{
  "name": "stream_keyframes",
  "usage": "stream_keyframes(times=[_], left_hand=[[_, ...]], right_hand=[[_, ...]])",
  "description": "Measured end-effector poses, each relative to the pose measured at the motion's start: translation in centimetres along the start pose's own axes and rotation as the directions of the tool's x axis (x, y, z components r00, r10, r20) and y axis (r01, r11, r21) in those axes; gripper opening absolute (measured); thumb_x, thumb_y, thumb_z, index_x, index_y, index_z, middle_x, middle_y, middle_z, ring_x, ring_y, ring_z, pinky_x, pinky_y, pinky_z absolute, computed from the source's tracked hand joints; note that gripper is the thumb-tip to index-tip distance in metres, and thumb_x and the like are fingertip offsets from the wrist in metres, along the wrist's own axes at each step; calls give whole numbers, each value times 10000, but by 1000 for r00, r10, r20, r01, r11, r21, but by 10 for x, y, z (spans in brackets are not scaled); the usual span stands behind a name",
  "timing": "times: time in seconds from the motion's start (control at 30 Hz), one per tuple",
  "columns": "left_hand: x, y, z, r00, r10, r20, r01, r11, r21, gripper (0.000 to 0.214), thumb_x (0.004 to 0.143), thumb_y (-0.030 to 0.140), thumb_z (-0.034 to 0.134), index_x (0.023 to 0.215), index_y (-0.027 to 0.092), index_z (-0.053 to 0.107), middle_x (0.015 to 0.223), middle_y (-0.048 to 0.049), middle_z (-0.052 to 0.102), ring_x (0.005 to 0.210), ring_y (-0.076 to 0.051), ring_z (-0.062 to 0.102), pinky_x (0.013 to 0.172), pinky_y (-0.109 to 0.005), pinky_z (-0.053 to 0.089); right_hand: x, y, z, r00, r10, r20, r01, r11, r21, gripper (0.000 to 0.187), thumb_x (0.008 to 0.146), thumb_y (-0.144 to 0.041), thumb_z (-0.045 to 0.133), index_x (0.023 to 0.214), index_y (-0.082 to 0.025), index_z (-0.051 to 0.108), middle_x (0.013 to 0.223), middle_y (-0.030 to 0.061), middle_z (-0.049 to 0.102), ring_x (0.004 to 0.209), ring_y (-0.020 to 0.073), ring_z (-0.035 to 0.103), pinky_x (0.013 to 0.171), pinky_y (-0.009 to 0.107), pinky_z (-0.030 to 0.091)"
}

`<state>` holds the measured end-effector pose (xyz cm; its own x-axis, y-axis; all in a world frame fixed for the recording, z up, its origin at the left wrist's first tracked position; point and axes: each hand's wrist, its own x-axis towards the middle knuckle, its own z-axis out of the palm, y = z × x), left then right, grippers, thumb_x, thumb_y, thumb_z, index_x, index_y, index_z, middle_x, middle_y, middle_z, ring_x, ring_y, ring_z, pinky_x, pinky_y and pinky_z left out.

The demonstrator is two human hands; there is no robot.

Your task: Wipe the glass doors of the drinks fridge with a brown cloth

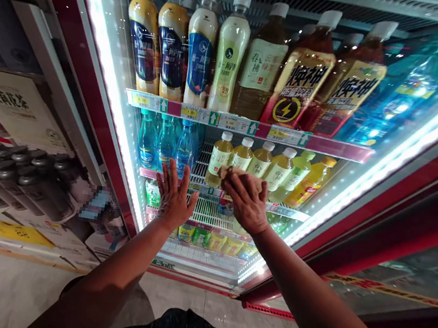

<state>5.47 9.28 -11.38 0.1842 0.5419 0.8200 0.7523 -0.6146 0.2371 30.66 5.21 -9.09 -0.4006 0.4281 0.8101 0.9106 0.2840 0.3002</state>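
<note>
My left hand (176, 197) has its fingers spread and its palm facing the lit drinks fridge; it appears to lie flat on the glass door. Behind it stand blue bottles (186, 147) on the second shelf. Held under the fingers of my right hand (249, 206) is a crumpled beige cloth (229, 174), which looks pressed to the same glass. Just beyond the cloth is a row of tea bottles with white caps (260, 163), some partly hidden by the hand. Part of the cloth is covered by my fingers.
Larger bottles (229, 58) line the top shelf above a price strip (230, 123). Bright light strips (116, 95) run down both fridge sides. Pump bottles (34, 176) and boxes stand at the left. A red-framed unit (420, 245) is at the right, above a tiled floor (187, 297).
</note>
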Motion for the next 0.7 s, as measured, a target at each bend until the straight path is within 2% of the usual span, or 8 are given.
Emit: stream_keyframes(times=[0.1, 0.13, 0.23, 0.3, 0.47, 0.53, 0.63, 0.7], left_hand=[[1, 18, 3, 1000, 18, -19, -19, 999, -47, 978, 932, 343, 612, 1660, 249, -34, 1725, -123, -161, 1588, -383, -124, 1254, -692, 33], [2, 24, 5, 999, 29, -14, -30, 997, -71, 967, 929, 341, 614, 1662, 259, -13, 1729, -112, -148, 1591, -379, -113, 1258, -685, 33], [2, 36, 11, 998, 61, 34, -55, 989, -139, 918, 907, 331, 643, 1658, 305, 116, 1743, -67, -88, 1596, -376, -88, 1262, -678, 22], [0, 39, 16, 996, 68, 55, -58, 986, -155, 892, 885, 319, 670, 1644, 319, 201, 1747, -52, -53, 1593, -386, -91, 1258, -687, 9], [-5, 39, 28, 996, 81, 36, -77, 992, -103, 872, 888, 306, 666, 1641, 295, 227, 1745, -67, -65, 1588, -387, -112, 1249, -699, -9], [-6, 38, 31, 996, 76, 37, -72, 994, -85, 864, 890, 304, 663, 1640, 272, 235, 1743, -85, -59, 1586, -387, -119, 1245, -705, -9], [-8, 39, 35, 999, 37, 35, -34, 996, -87, 855, 877, 309, 677, 1630, 248, 275, 1743, -103, -20, 1586, -391, -113, 1244, -709, -3], [-9, 41, 35, 999, 20, 29, -18, 996, -92, 853, 874, 312, 680, 1627, 248, 285, 1743, -100, -10, 1589, -390, -103, 1250, -702, 1]], right_hand=[[-8, 7, -5, 994, -107, 16, 107, 994, 1, 704, 979, -123, 460, 1610, -393, 307, 1537, -84, 561, 1563, 153, 285, 1321, 496, -70], [-10, 12, -7, 997, -74, -4, 74, 997, -15, 702, 978, -128, 472, 1606, -401, 317, 1544, -83, 553, 1570, 166, 271, 1318, 516, -70], [-19, 27, -9, 984, 142, -105, -149, 987, -65, 687, 974, -169, 517, 1598, -402, 350, 1582, -42, 509, 1590, 252, 222, 1300, 619, -16], [-30, 32, -9, 974, 185, -134, -195, 978, -74, 680, 967, -170, 520, 1592, -392, 371, 1587, -27, 504, 1596, 261, 201, 1297, 631, 13], [-49, 43, -16, 999, -11, -35, 9, 998, -63, 674, 952, -150, 516, 1565, -409, 409, 1545, -77, 551, 1588, 171, 220, 1320, 525, -30], [-48, 50, -19, 996, 46, -75, -52, 995, -89, 667, 955, -154, 523, 1562, -408, 417, 1559, -61, 535, 1592, 202, 211, 1308, 571, -42], [-51, 56, -19, 963, 208, -170, -226, 970, -92, 663, 954, -154, 523, 1567, -385, 426, 1592, -18, 495, 1607, 257, 148, 1287, 641, -21], [-58, 58, -18, 965, 207, -161, -221, 972, -78, 668, 945, -142, 521, 1568, -366, 433, 1592, -6, 497, 1610, 245, 130, 1296, 616, -1]])
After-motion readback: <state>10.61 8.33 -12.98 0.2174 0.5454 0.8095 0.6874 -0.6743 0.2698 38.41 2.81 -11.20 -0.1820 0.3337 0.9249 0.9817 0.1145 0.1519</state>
